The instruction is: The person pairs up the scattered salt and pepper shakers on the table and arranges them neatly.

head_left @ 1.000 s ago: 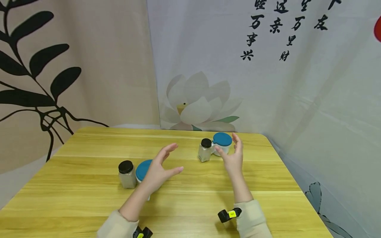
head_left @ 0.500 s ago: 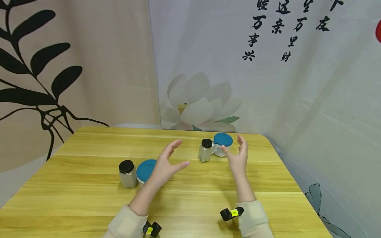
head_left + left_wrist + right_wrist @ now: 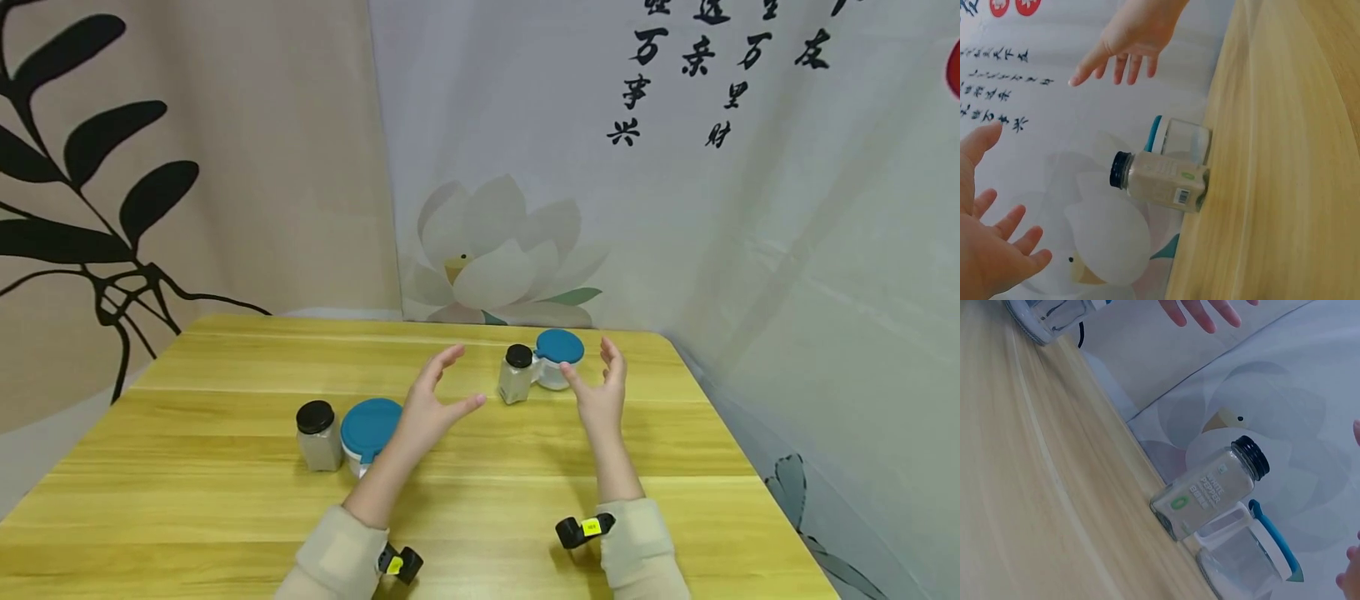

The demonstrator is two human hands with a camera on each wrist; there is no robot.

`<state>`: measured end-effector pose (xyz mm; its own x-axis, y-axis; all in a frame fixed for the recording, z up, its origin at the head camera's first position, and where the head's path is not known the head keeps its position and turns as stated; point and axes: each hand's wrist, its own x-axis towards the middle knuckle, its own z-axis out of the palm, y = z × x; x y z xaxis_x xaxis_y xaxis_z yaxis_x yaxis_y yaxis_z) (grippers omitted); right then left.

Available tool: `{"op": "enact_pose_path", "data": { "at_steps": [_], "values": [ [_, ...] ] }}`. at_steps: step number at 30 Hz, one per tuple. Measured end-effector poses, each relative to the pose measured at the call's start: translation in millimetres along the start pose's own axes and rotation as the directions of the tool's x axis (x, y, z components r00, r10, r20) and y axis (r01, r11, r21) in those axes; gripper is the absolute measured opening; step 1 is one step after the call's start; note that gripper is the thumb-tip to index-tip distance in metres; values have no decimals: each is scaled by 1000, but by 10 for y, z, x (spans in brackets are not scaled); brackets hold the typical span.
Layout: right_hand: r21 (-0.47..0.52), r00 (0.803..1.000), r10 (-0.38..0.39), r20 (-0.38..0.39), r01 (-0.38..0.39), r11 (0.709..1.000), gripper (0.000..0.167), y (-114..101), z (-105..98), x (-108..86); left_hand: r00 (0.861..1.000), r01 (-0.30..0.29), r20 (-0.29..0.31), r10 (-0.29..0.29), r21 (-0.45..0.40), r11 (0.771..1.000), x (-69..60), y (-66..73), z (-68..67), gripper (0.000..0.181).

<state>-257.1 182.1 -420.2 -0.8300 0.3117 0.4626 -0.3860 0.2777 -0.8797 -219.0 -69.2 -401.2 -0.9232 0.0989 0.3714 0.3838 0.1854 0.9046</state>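
Observation:
My left hand (image 3: 429, 418) hovers above the table with thumb and fingers spread apart, holding nothing. Just left of it stand a near blue-lidded container (image 3: 371, 427), partly covered by my forearm, and a black-capped bottle (image 3: 319, 450). At the far side, my right hand (image 3: 602, 407) is likewise held in the air, thumb and fingers apart. Behind its thumb is a clear blue-lidded container (image 3: 558, 347) with a handle. Beside that container stands a white pepper bottle (image 3: 1205, 492) with a black cap, upright on the table. No contact shows between either hand and these things.
The wooden table (image 3: 495, 517) has its far edge against a hanging cloth (image 3: 525, 125) printed with a lotus and black characters. Black cameras are strapped over both sleeves (image 3: 641, 542).
My left hand has shifted right and slightly away, uncovering more of the near blue lid. My right hand has moved slightly right. The containers and bottles stay put.

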Motion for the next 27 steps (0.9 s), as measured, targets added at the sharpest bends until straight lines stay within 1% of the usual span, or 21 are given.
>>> {"op": "enact_pose_path", "data": {
  "at_steps": [4,6,11,14,18,20,23,25,27],
  "values": [
    [9,1000,15,3,-15,1000,72,-176,-31,-41,1000,3,-15,-3,-3,1000,33,-32,37,70],
    [9,1000,23,4,-23,1000,72,-229,-42,-59,1000,6,-15,-7,-10,1000,44,-48,59,70],
    [-1,999,49,6,-49,999,72,-221,-58,-65,999,33,-19,-33,-6,999,69,-85,114,70],
    [1,999,51,7,-51,999,72,-194,-62,-60,999,35,-29,-35,-2,999,87,-98,143,70],
    [12,999,49,11,-49,999,74,-112,-65,-42,999,34,-39,-34,-11,999,111,-106,180,68],
    [20,998,54,11,-54,998,75,-3,-63,-15,998,42,-42,-43,-22,999,122,-109,201,67],
    [18,998,69,5,-70,997,78,174,-60,27,998,33,-43,-35,-40,999,135,-116,238,67],
    [12,997,80,-4,-80,997,79,286,-53,48,998,37,-44,-39,-48,998,142,-122,264,68],
    [3,996,87,-10,-87,996,80,342,-46,52,998,41,-48,-43,-52,998,148,-131,289,68]
  ]
}}
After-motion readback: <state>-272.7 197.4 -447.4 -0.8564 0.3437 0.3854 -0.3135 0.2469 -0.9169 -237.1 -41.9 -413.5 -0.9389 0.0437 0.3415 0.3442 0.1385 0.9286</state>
